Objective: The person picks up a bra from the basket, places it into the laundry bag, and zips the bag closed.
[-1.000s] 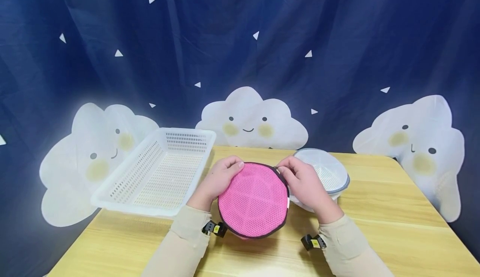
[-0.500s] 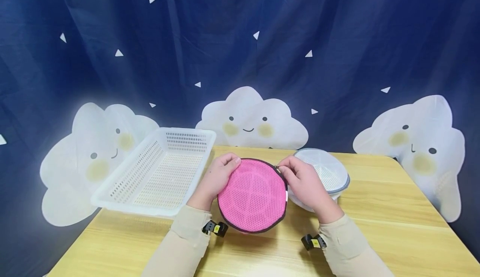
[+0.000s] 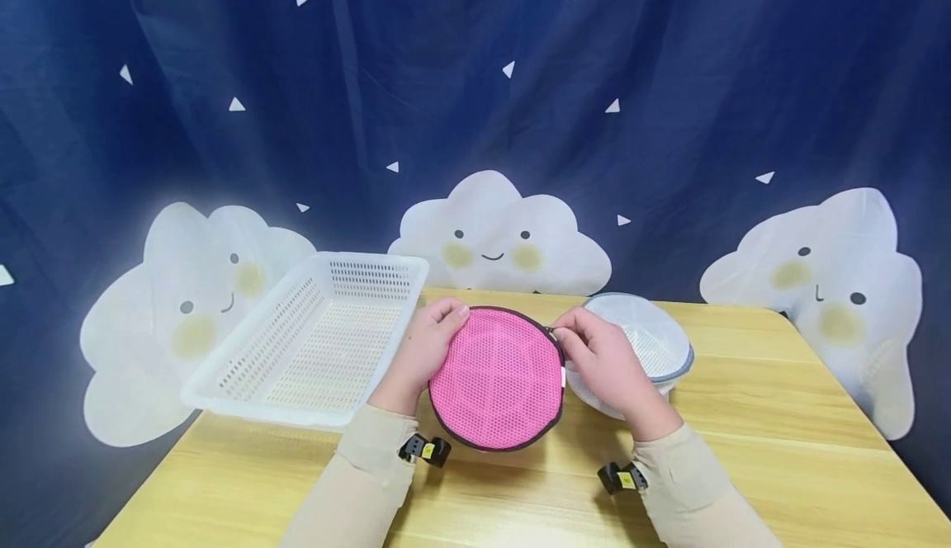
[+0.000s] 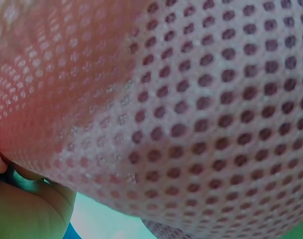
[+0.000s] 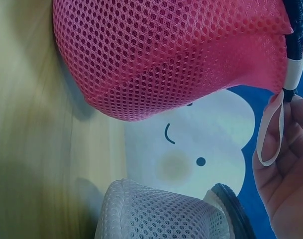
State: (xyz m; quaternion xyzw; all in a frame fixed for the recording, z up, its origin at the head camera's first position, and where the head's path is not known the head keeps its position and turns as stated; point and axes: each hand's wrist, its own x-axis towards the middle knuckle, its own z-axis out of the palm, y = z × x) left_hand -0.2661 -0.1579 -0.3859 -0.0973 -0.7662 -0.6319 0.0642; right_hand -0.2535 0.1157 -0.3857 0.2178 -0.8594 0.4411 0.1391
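Observation:
Above the wooden table, both hands hold a pink mesh laundry bag [image 3: 496,379] with a round top and black rim. My left hand [image 3: 423,348] grips its upper left edge, thumb on top. At the upper right, my right hand [image 3: 605,358] pinches the black rim near what may be a zipper pull, too small to tell. The right wrist view shows the bag's bulging side [image 5: 166,55] and a white tape loop [image 5: 270,130] beside the right hand's fingers. Pink mesh [image 4: 216,99] fills most of the left wrist view, with part of the left hand [image 4: 34,209] at lower left.
A white perforated plastic basket [image 3: 371,366] stands on the left of the wooden table [image 3: 773,449]. Behind the right hand sits a white mesh bag [image 3: 642,321] with a grey rim. A dark blue curtain [image 3: 475,61] with cloud prints hangs behind the table.
The pink bag has shifted slightly up and to the left, together with my left hand. My right hand stays almost in place, still pinching at the rim.

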